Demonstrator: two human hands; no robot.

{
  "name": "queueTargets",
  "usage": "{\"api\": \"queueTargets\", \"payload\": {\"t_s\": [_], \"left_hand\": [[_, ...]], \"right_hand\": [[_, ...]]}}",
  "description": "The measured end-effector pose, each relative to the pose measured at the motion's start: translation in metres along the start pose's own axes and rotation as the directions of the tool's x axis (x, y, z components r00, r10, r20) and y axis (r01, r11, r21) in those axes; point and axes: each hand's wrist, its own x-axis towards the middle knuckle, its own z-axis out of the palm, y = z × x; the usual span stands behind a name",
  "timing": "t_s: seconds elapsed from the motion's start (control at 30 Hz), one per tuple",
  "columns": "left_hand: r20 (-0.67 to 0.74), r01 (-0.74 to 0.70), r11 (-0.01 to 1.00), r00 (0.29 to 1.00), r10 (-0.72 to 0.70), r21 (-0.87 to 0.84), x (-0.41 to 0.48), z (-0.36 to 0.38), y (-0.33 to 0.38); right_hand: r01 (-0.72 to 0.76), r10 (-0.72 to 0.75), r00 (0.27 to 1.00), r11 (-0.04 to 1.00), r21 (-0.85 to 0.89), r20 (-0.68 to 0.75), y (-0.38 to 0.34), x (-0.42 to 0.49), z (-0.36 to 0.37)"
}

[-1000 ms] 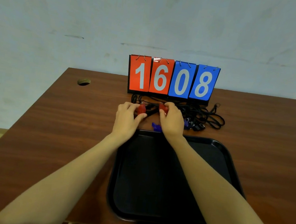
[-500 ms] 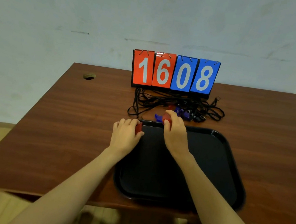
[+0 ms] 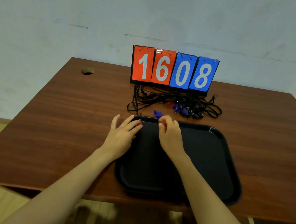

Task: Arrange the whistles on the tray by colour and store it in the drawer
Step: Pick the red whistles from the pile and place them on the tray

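While over tray (image 3: 209, 157), whistles (image 3: 162, 124) in hands (image 3: 170, 139)

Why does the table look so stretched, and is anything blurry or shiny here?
Head view: the wide-angle lens splays the table; soft, even light, with a glint atop the scoreboard; the left hand and right hand, each pinching a red whistle, look slightly smeared.

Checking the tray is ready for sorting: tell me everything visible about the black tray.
The black tray looks like matte plastic: rectangular, rounded corners, raised rim. It lies flat on the wooden table, close to the front edge, its visible floor bare. Over its far left corner the left hand holds a red whistle, the right hand a second red whistle; contact with the tray is unclear.
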Motion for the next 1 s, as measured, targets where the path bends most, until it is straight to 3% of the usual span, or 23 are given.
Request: {"api": "queueTargets", "payload": {"t_s": [0.2, 1.0], "left_hand": [[-0.035, 0.016, 1.000, 0.999, -0.017, -0.018, 0.004, -0.001, -0.003], [0.023, 0.145, 0.985, 0.989, -0.144, -0.095, 0.009, -0.011, 0.007]], "right_hand": [[0.003, 0.006, 0.991, 0.998, -0.063, 0.130, -0.008, 0.001, 0.008], [0.035, 0.005, 0.985, 0.972, -0.232, 0.170, -0.016, 0.014, 0.026]]}}
